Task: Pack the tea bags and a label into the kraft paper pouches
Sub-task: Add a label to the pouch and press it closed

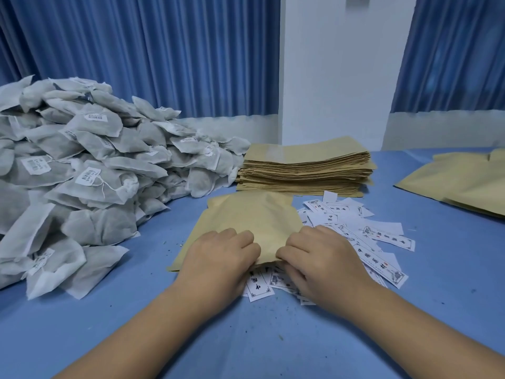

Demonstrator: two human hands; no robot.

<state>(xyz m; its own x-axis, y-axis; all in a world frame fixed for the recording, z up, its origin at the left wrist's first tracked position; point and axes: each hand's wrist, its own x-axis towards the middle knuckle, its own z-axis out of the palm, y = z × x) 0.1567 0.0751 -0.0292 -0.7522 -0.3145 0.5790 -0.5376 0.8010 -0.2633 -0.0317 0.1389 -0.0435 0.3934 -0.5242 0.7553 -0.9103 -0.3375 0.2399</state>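
Squarely in the middle of the blue table [273,337] lies one brown paper pouch [246,217], flat, with its far end just short of a tall stack of pouches [303,168] and its near edge under both hands. The left hand [218,261] sits on the pouch's near left part with its fingers curled down over the edge, gripping the paper. The right hand [322,261] meets it from the right, fingers bent and pinching the same near edge, so that the two hands almost touch at the middle of the pouch's mouth. Whether the mouth is parted cannot be told, as the hands cover it.

White labels [382,242] with black printed characters are scattered loosely on the table to the right of the pouch. Some run under the right hand and under the pouch's near edge, and a few show between the two wrists.

On the left a large heap of tea bags [82,160], grey-white with small paper tags on strings, reaches from the near left edge back to the stack of pouches. At the far right more pouches [459,181] lie overlapping one another, well apart from the hands. Behind the table hang blue curtains [164,50] on either side of a white pillar [336,77].
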